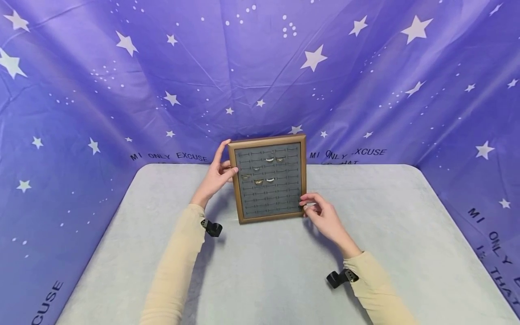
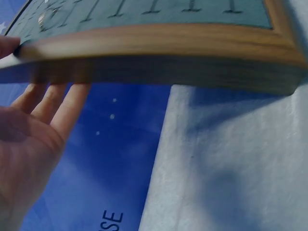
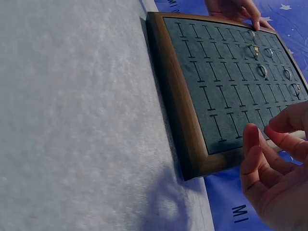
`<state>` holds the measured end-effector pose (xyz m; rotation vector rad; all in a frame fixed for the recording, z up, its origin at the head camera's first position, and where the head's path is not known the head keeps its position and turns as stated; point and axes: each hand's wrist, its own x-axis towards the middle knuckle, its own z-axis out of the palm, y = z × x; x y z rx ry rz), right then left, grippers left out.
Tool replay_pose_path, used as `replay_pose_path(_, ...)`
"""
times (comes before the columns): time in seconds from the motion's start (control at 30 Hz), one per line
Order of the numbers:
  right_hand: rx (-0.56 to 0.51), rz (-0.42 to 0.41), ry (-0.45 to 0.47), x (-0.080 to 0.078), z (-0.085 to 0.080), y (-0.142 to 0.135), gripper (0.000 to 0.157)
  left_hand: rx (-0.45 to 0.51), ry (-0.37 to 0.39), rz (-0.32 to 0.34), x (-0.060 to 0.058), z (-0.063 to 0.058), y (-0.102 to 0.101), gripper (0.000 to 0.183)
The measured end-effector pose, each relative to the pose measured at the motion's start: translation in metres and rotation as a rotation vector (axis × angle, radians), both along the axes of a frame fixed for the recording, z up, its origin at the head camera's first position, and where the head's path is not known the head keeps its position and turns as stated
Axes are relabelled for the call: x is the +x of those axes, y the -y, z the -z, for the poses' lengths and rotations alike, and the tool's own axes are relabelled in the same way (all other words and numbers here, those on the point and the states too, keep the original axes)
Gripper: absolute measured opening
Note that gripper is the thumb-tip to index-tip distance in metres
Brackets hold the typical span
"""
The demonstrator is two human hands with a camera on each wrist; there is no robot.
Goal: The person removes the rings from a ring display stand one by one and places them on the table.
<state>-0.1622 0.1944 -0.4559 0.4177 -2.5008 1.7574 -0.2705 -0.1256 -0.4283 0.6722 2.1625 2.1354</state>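
A ring display tray (image 1: 268, 219) with a brown wooden frame and a slotted grey-green pad (image 1: 271, 198) stands tilted up on its lower edge. Several gold and silver rings (image 1: 258, 182) sit in the slots of its upper and middle rows. My left hand (image 1: 215, 176) grips the frame's left side, thumb on the front and fingers behind. At the lower right edge is my right hand (image 1: 322, 216), fingers bent, thumb and fingertips close together over the frame's edge. I cannot tell whether something small is between them; in the right wrist view the fingertips (image 3: 269, 129) overlap the pad.
The tray stands on a table with a pale grey cover (image 1: 260, 271). Behind and at both sides hangs a purple-blue curtain (image 1: 260, 67) with white stars and lettering. Black wrist cameras (image 1: 212, 228) are strapped at both sleeves.
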Motion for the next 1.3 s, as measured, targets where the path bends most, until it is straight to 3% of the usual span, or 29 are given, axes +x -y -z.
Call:
replay_pose_path(0.23,0.012,-0.014,0.038,0.009,-0.022,0.013,0.027,0.007,-0.002,0.065,-0.002,-0.005,0.008,0.083)
replay_pose_path(0.43,-0.048,-0.025,0.035,-0.005,-0.010,0.015,0.027,0.021,0.033,0.107,-0.003,-0.007,0.009,0.085)
replay_pose_path(0.63,-0.073,-0.026,-0.034,-0.025,-0.002,0.018,0.026,0.008,0.054,0.107,-0.002,-0.009,0.009,0.085)
replay_pose_path(0.73,-0.077,-0.017,-0.077,-0.032,-0.012,0.023,0.025,-0.004,0.062,0.103,-0.002,-0.009,0.008,0.085)
replay_pose_path(0.97,-0.077,-0.012,-0.131,-0.031,-0.061,0.040,0.023,-0.004,0.056,0.095,-0.002,-0.007,0.009,0.085)
replay_pose_path(1.3,-0.028,0.012,-0.227,-0.044,-0.083,0.048,0.022,0.033,0.060,0.100,-0.002,-0.006,0.009,0.086)
